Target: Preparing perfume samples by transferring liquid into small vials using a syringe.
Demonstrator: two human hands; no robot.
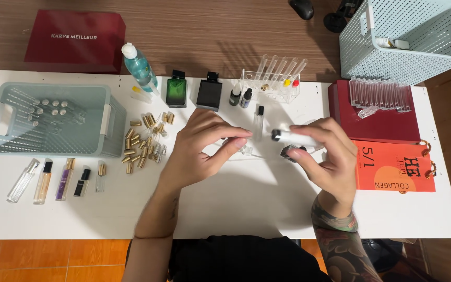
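My left hand (197, 151) is near the middle of the worktop (246, 203), fingers curled in, thumb and forefinger pinched on a tiny clear vial (245, 150) that sits just above the surface. My right hand (325, 156) is just beside it, closed round a white tube (294, 138) with a dark tip that points left toward the vial; the tip and the vial are close but apart.

Behind my hands, along the far edge, stand a green bottle (176, 91), a black bottle (209, 93), two small droppers (240, 97) and a clear rack (269, 86) of test tubes. A slim clear sprayer (259, 121) stands just beyond my fingertips. At the far edge toward the left leans a blue pump bottle (139, 66).

A heap of gold caps (144, 141) lies left of my left hand, next to a pale green basket (48, 119) that holds small vials with silver tops. In front of the basket, near the left edge, five slim spray bottles (58, 180) lie in a row.

Toward the right edge, a red box (382, 125) carries a row of clear vials (379, 94), and an orange card (392, 167) lies in front of it. A second basket (408, 39) sits beyond the far right corner, and a red box lid (74, 39) beyond the far left.
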